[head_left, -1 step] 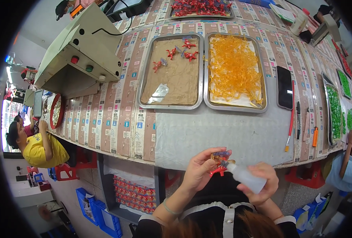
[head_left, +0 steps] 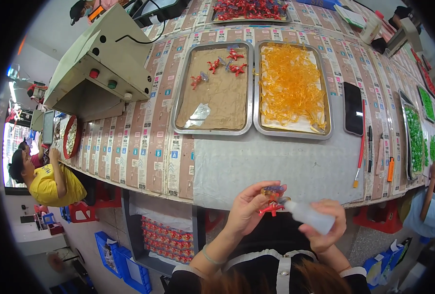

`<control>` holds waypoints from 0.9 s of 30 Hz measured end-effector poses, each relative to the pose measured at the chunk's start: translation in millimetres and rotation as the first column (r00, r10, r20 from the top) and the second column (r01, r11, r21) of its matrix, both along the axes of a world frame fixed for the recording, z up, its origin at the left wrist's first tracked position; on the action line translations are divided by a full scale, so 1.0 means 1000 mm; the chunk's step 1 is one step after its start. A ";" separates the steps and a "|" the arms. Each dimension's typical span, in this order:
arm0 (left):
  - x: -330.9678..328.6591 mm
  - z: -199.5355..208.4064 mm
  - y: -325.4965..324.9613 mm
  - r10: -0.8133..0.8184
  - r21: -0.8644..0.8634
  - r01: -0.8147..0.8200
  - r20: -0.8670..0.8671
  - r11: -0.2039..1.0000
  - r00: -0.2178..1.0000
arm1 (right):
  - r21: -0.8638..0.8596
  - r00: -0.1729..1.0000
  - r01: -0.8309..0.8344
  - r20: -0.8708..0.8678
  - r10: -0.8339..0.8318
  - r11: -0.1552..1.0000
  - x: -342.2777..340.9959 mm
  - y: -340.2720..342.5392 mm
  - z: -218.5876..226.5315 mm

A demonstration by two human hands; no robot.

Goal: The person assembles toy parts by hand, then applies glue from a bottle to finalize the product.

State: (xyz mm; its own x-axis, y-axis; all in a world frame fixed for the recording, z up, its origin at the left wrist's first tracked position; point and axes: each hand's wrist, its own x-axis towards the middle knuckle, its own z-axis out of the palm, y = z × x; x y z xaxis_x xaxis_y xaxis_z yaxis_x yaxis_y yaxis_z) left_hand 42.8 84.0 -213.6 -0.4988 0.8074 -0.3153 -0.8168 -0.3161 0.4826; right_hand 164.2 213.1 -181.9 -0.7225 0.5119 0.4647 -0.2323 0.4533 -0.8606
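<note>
Pinched in the fingers of my left hand [head_left: 243,211] is a small red toy figure [head_left: 270,210] with a purple translucent part at its top. My right hand [head_left: 331,223] is wrapped round a whitish translucent squeeze bottle [head_left: 309,216], tilted so that its nozzle points left at the figure. The nozzle tip is at the figure's right side; whether it touches I cannot tell. Both hands are just off the table's near edge. Ahead lies a metal tray [head_left: 212,131] with several similar red figures [head_left: 214,66] on brown paper. Beside it, another metal tray [head_left: 296,134] holds amber translucent plastic pieces [head_left: 291,83].
A beige metal machine [head_left: 104,63] with buttons stands at the left. On the right lie a phone [head_left: 353,108], a red-handled brush [head_left: 360,152], a pen [head_left: 370,147] and an orange cutter [head_left: 390,169]. Below the table edge, a grey drawer [head_left: 166,220] holds rows of red figures. Co-workers sit on both sides.
The bottle in my right hand has shifted slightly to the right, its nozzle drawing a little away from the figure. My left hand keeps its hold on the figure.
</note>
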 end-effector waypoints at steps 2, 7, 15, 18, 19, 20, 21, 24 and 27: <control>-0.006 -0.003 0.003 0.004 -0.020 -0.003 0.026 1.000 1.000 | -0.200 0.987 0.160 0.008 -0.162 0.967 0.003 -0.003 -0.003; -0.044 -0.028 -0.003 -0.206 -0.611 -0.323 -0.636 0.723 0.744 | -0.740 0.973 0.226 0.204 -0.109 0.633 -0.003 0.004 -0.024; -0.033 0.000 0.023 -0.401 -0.457 -0.604 -0.885 0.653 0.237 | -0.934 0.997 0.079 0.083 -0.004 0.350 0.004 0.009 -0.030; 0.022 0.007 0.037 -0.417 -0.451 0.147 -0.590 0.881 0.691 | -0.751 0.977 0.143 0.209 0.026 0.644 0.011 0.009 -0.031; 0.034 0.004 0.047 -0.389 -0.327 0.264 -0.420 0.908 0.820 | -0.471 0.951 0.146 0.309 0.007 0.870 0.013 0.010 -0.031; 0.040 0.000 0.053 -0.379 -0.275 0.294 -0.344 0.916 0.859 | -0.260 0.940 0.134 0.338 -0.040 0.956 0.018 0.019 -0.027; 0.044 -0.004 0.057 -0.376 -0.220 0.325 -0.259 0.920 0.890 | -0.130 0.934 0.143 0.346 -0.090 0.981 0.028 0.033 -0.023; 0.051 -0.015 0.066 -0.372 -0.213 0.325 -0.248 0.922 0.894 | -0.039 0.833 0.394 0.438 -0.338 0.918 0.066 0.098 -0.020; 0.076 -0.021 0.082 -0.517 -0.246 0.458 -0.304 0.854 0.800 | 0.674 0.499 0.556 0.198 -0.844 0.487 0.122 0.224 -0.049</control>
State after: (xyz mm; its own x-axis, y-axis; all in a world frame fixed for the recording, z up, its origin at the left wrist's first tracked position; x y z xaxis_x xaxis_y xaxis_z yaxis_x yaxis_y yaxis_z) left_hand 119.1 165.9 -234.4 -0.1510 0.9293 -0.3371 -0.6116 0.1801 0.7704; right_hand 285.9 437.3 -231.2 -0.3852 0.7536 0.5326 0.7081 0.6115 -0.3531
